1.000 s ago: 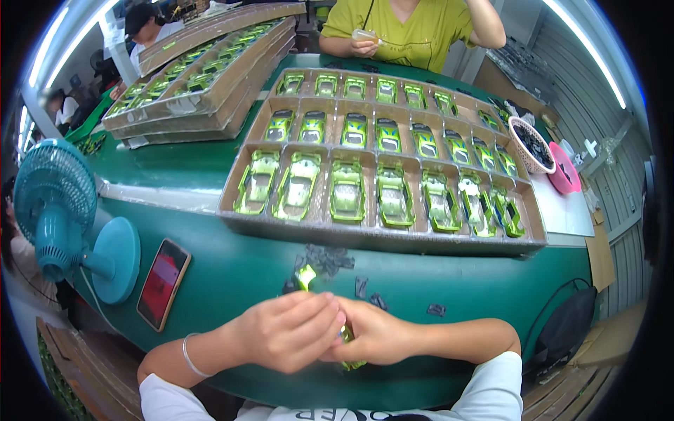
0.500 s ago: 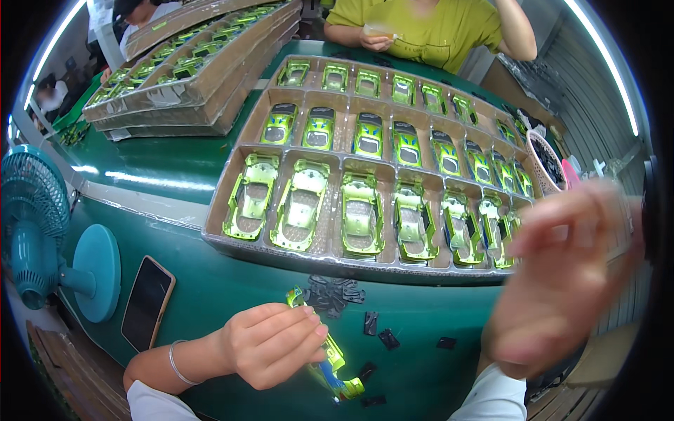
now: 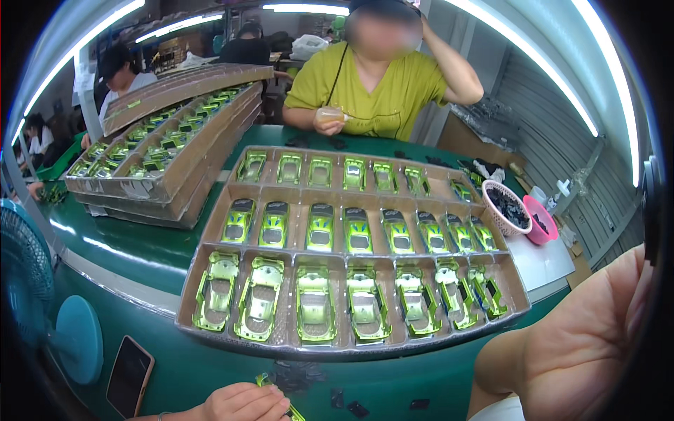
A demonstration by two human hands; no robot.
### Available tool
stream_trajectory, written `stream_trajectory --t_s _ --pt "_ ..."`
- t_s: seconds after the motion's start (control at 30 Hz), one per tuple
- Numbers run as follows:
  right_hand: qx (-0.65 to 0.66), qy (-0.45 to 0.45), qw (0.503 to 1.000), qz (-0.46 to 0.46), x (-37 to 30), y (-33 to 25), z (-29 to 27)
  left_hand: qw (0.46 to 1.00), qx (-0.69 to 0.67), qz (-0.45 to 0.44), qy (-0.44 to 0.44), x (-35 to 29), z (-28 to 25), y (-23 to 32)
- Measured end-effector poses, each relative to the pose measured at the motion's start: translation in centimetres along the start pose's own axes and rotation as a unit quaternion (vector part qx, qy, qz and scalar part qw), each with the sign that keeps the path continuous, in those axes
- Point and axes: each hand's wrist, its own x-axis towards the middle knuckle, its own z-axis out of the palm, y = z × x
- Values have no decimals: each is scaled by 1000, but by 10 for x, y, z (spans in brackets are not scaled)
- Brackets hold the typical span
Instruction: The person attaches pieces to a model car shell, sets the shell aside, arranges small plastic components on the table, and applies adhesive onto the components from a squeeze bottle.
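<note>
At the lower edge, my left hand [image 3: 246,404] is closed on a bright green toy car body shell [image 3: 264,379]. Most of that shell is hidden by the fingers or cut off by the picture's edge. My right hand [image 3: 579,351] is raised at the far right, close to the camera, palm showing. Its fingers run out past the dark rim, so I cannot see whether they hold anything. Beyond the left hand lies a pile of small black plastic parts [image 3: 298,374], with a few loose black pieces [image 3: 358,409] to its right.
A compartmented tray [image 3: 435,345] of green car shells fills the middle. More filled trays [image 3: 151,189] are stacked at left. A phone [image 3: 129,379] and teal fan [image 3: 78,340] stand left. Pink baskets [image 3: 540,223] sit at right. A co-worker in a yellow-green shirt [image 3: 365,98] sits opposite.
My view has tilted up, so the tray and left hand appear lower. My right hand has moved nearer the camera at the right rim. My left hand still holds the shell.
</note>
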Motion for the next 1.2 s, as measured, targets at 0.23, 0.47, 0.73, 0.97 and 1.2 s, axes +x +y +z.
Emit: stream_trajectory --t_s 0.23,0.47,0.73,0.97,1.2 --pt "74 -15 985 155 18 22 20 997 23 44 60 45 -7 -22" --pt "162 7 966 200 12 16 88 997 50 22 53 38 -9 -24" --pt "219 -358 847 327 -39 -11 144 991 106 19 78 40 -16 -9" --pt "456 -376 627 507 -49 -4 159 993 103 13 52 43 -14 -6" --pt "448 -362 692 435 -62 -7 166 995 97 -2 17 47 -18 -5"
